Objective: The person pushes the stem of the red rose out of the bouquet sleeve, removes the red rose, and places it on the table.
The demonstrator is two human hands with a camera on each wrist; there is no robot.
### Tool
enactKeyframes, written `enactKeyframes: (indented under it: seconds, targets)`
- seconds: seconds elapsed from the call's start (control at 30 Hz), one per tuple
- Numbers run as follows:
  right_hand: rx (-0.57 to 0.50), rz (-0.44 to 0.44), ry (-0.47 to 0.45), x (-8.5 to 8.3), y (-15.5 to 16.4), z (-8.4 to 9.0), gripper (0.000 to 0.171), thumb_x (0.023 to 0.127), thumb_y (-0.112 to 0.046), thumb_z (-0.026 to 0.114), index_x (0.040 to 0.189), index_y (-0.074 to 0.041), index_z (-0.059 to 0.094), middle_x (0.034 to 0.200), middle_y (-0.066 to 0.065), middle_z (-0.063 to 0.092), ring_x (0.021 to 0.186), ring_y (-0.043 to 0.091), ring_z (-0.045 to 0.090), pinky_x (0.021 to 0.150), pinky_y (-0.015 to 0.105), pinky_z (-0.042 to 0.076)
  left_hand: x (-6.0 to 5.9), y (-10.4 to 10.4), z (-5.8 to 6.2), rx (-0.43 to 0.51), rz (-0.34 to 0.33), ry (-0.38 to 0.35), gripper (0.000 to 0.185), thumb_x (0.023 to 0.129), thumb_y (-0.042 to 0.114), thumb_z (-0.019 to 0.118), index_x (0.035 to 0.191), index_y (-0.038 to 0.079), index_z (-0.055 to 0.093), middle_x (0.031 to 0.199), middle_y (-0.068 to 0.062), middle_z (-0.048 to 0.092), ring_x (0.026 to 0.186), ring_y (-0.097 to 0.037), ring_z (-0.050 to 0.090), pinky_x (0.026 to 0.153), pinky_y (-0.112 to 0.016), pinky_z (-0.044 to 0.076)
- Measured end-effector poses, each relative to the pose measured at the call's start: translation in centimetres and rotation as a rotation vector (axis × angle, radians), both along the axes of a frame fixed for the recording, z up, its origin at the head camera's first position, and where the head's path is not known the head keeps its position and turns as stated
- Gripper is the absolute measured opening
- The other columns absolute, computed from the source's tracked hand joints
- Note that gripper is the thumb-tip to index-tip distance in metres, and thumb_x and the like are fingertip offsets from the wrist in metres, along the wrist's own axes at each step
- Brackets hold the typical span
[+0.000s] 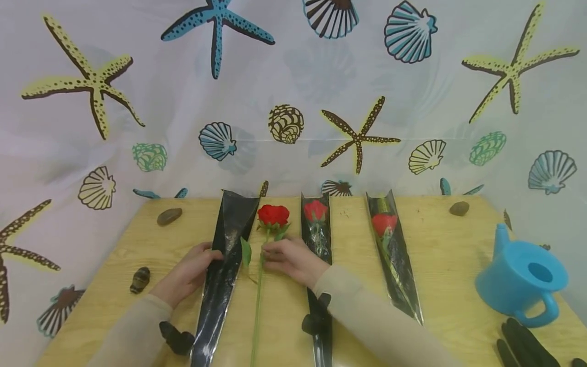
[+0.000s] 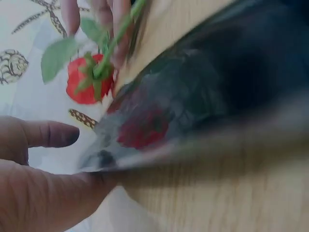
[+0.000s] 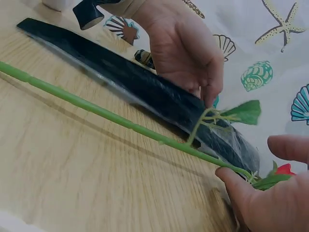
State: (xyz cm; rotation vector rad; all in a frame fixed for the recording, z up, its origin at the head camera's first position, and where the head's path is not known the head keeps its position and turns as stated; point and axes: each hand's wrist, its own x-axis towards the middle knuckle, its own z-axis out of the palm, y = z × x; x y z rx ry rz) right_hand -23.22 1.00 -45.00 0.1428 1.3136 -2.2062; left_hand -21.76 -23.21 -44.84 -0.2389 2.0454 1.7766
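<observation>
My right hand (image 1: pixel 293 260) holds an artificial red rose (image 1: pixel 273 216) by its green stem, just below the bloom. In the right wrist view, the stem (image 3: pixel 96 107) runs above the wood, casting a shadow, with the thumb against it. To its left lies a black, clear-fronted flower sleeve (image 1: pixel 224 265), with no flower seen in it. My left hand (image 1: pixel 190 270) is at the sleeve's left edge, touching it. Seen from the left wrist, its thumb is at the sleeve (image 2: pixel 193 87) while a fingertip stands apart; a reflection of the rose shows on the film.
Two more black sleeves (image 1: pixel 315 239) (image 1: pixel 399 265), each with a red rose, lie to the right. A blue watering can (image 1: pixel 518 275) and black gloves (image 1: pixel 527 344) are at the right. Stones (image 1: pixel 169 216) (image 1: pixel 459 208) and a dark shell-like object (image 1: pixel 140 280) lie on the wooden table (image 1: pixel 454 255).
</observation>
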Motion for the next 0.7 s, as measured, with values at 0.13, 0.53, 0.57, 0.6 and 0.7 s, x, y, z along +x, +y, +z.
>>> enactKeyframes:
  seconds: [0.13, 0.53, 0.57, 0.6, 0.7]
  targets:
    - [0.009, -0.049, -0.004, -0.2, -1.1, 0.0, 0.086, 0.093, 0.003, 0.061, 0.154, 0.005, 0.001, 0.14, 0.031, 0.038, 0.133, 0.041, 0.039, 0.102, 0.047, 0.042, 0.4, 0.3, 0.5, -0.024, 0.009, 0.021, 0.068, 0.097, 0.007, 0.04, 0.148, -0.017, 0.003, 0.146, -0.034, 0.026, 0.13, -0.038, 0.037, 0.108, -0.049, 0.031]
    - [0.245, -0.087, 0.145, 0.1, -1.8, 0.5, 0.072, 0.085, 0.002, 0.071, 0.146, 0.003, 0.034, 0.14, 0.026, 0.04, 0.118, 0.032, 0.052, 0.097, 0.042, 0.045, 1.3, -1.1, 1.8, -0.318, 0.039, 0.099, 0.065, 0.099, 0.017, 0.042, 0.147, -0.019, 0.015, 0.149, -0.038, 0.022, 0.13, -0.045, 0.037, 0.105, -0.053, 0.034]
    - [0.259, -0.072, 0.168, 0.2, -1.3, 1.0, 0.071, 0.085, 0.002, 0.071, 0.146, 0.002, 0.036, 0.14, 0.027, 0.039, 0.117, 0.032, 0.052, 0.097, 0.042, 0.045, 1.4, -1.1, 1.9, -0.35, 0.038, 0.115, 0.064, 0.1, 0.017, 0.042, 0.147, -0.018, 0.017, 0.149, -0.038, 0.022, 0.131, -0.047, 0.036, 0.105, -0.054, 0.034]
    - [0.266, -0.058, 0.191, 0.1, -0.8, 1.5, 0.069, 0.085, 0.002, 0.071, 0.145, 0.001, 0.037, 0.14, 0.027, 0.039, 0.117, 0.033, 0.053, 0.098, 0.042, 0.045, 1.5, -1.0, 1.9, -0.376, 0.036, 0.132, 0.062, 0.101, 0.018, 0.042, 0.148, -0.016, 0.018, 0.149, -0.037, 0.022, 0.133, -0.048, 0.033, 0.105, -0.056, 0.033]
    - [0.252, -0.035, 0.249, -0.2, 1.4, 3.4, 0.062, 0.089, 0.002, 0.068, 0.143, 0.001, 0.039, 0.14, 0.027, 0.037, 0.118, 0.034, 0.052, 0.099, 0.043, 0.045, 1.9, -0.5, 2.1, -0.434, 0.045, 0.2, 0.059, 0.103, 0.018, 0.043, 0.149, -0.011, 0.022, 0.15, -0.035, 0.023, 0.136, -0.048, 0.027, 0.105, -0.058, 0.031]
